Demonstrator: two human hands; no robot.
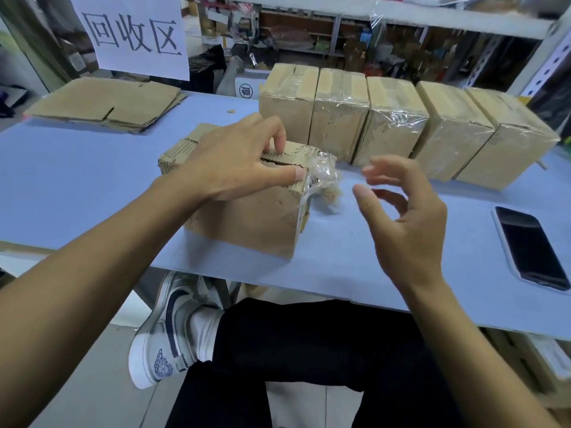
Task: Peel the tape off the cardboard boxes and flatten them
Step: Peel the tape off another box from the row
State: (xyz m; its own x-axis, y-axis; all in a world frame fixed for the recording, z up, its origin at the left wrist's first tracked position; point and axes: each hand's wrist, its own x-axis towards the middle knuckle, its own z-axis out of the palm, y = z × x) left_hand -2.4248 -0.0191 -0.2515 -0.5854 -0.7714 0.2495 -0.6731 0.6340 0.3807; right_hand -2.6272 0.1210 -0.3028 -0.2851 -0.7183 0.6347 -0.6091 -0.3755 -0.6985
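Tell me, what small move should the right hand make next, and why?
Probably pinch the crumpled tape and pull it off: it hangs loose at the box corner, the left hand steadies the box, and the right hand hovers beside it, holding nothing.

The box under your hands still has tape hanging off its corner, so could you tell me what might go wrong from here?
1. The crumpled tape clings to the box corner; a hard pull by the free right hand could tear the cardboard.
2. The box sits near the table edge, held only by the left hand; it could slide off.
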